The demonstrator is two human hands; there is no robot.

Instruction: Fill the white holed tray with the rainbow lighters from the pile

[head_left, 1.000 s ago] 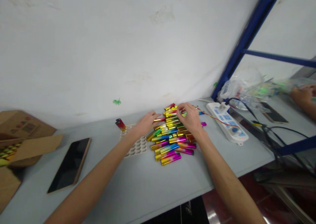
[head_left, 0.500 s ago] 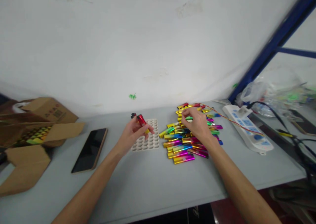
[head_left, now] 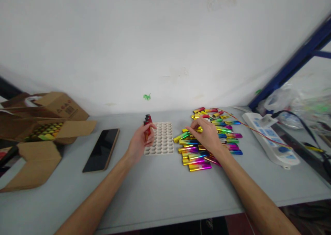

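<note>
Several lighters with black tops and red bodies [head_left: 148,121] are held upright in my left hand [head_left: 139,140], its fingers wrapped round them. This hand is at the left edge of a white tray with rows of holes [head_left: 165,138]. My right hand [head_left: 205,133] hovers over a pile of shiny multicoloured metallic sleeves [head_left: 196,160], thumb and fingers bent toward each other. Whether anything sits between those fingertips is too small to tell. Yellow, pink, green and blue pieces spread around and beneath the right hand.
A black phone [head_left: 101,150] lies left of the tray. Farther left, an open cardboard box [head_left: 69,109] contains yellow and dark items. At the right are a white power strip [head_left: 271,138], cables, plastic bags [head_left: 281,100] and a blue post [head_left: 292,64].
The view has shifted left. My left hand has turned, and its lighters now stand closer together and more upright. My right hand has moved slightly toward the tray side of the pile.
</note>
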